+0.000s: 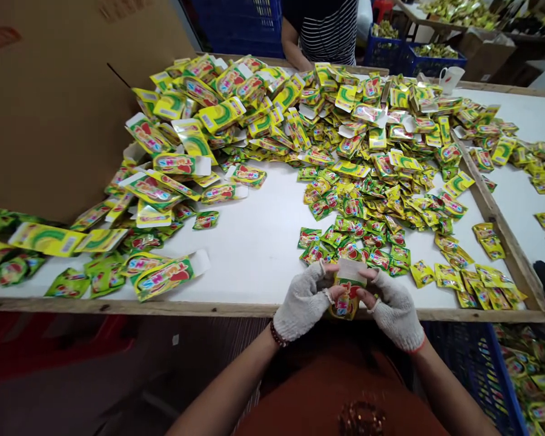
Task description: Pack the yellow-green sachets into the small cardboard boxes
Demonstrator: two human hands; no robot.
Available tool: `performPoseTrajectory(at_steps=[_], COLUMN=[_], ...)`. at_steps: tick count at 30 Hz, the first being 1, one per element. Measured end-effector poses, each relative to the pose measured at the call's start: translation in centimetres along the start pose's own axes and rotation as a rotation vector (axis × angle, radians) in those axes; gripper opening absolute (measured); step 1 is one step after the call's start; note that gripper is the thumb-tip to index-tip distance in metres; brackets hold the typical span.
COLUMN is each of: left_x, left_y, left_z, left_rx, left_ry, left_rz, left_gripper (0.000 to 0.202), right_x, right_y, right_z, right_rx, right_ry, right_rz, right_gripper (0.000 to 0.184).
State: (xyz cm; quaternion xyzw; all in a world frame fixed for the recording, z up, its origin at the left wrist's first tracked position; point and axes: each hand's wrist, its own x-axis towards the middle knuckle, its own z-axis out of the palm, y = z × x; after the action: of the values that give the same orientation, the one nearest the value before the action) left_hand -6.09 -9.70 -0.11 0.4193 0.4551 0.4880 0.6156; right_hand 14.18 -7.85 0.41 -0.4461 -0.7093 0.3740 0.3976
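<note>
Between my hands, at the table's near edge, is a small printed candy box (346, 292) with its white end flap raised. My left hand (303, 300), in a white fingerless glove, grips the box's left side with thumb and fingers. On the right side, my right hand (394, 309), gloved the same way, pinches the box too. Just beyond them lie green candy packets (352, 245) and yellow candy packets (449, 275) on the white tabletop (258, 242). The inside of the box is hidden from me.
A large heap of open candy boxes (218, 115) covers the far side. A big cardboard carton (59, 109) stands at left. Wooden strips (495, 212) edge the table. A blue crate (495, 369) sits below right. Another person (322, 30) is across the table, near a white mug (450, 79).
</note>
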Motion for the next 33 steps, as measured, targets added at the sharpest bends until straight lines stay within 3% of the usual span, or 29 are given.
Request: performPoseTrajectory(at_steps=[4,7,10,13,17,19,22,24,26,28,33], left_x=[-2.2,-4.0,-5.2,-5.8,-6.2,-6.3,-6.2,-6.1,-6.0,-5.8,-5.0], left_y=[0.4,-0.1,-0.8,-1.3,-1.3,-1.4,-1.4,-1.2,-0.9,-0.3,1.2], left_z=[0.3,0.5,0.0,-0.8,-1.1,-0.8,-0.3,-0.1,-0.1,-0.2,-0.5], left_rx=[0.049,0.023,0.053,0.122,0.213,0.12,-0.092,-0.121,-0.079,0.011,0.269], left_ry=[0.005,0.021,-0.009,-0.094,-0.25,-0.233,-0.187,-0.195,-0.212,-0.238,-0.308], left_rz=[-0.072,-0.118,-0.167,-0.21,-0.286,-0.333,-0.387,-0.414,-0.446,-0.46,-0.345], left_gripper=[0.044,0.04,0.036,0.031,0.03,0.032,0.053,0.061,0.056,0.045,0.031], right_x=[-1.6,-3.5,-5.2,-6.0,-6.2,-6.3,-6.2,-6.0,-5.6,-5.2,-4.4], right_y=[-0.9,-1.3,-1.1,-0.8,-1.1,-1.2,-1.5,-1.7,-2.2,-2.7,-3.8], right_z=[0.0,0.7,1.0,0.7,0.4,0.6,0.8,0.6,0.3,-0.1,-0.2], right_rx=[0.091,0.223,0.123,0.072,0.122,0.149,0.271,0.247,0.146,0.085,0.079], right_ry=[-0.029,0.019,0.023,-0.163,-0.396,-0.363,-0.248,-0.258,-0.333,-0.394,-0.469], right_rz=[0.083,0.172,0.146,0.182,0.302,0.366,0.468,0.457,0.403,0.35,0.353], right_gripper=[0.03,0.034,0.024,0.022,0.035,0.035,0.041,0.044,0.034,0.037,0.034])
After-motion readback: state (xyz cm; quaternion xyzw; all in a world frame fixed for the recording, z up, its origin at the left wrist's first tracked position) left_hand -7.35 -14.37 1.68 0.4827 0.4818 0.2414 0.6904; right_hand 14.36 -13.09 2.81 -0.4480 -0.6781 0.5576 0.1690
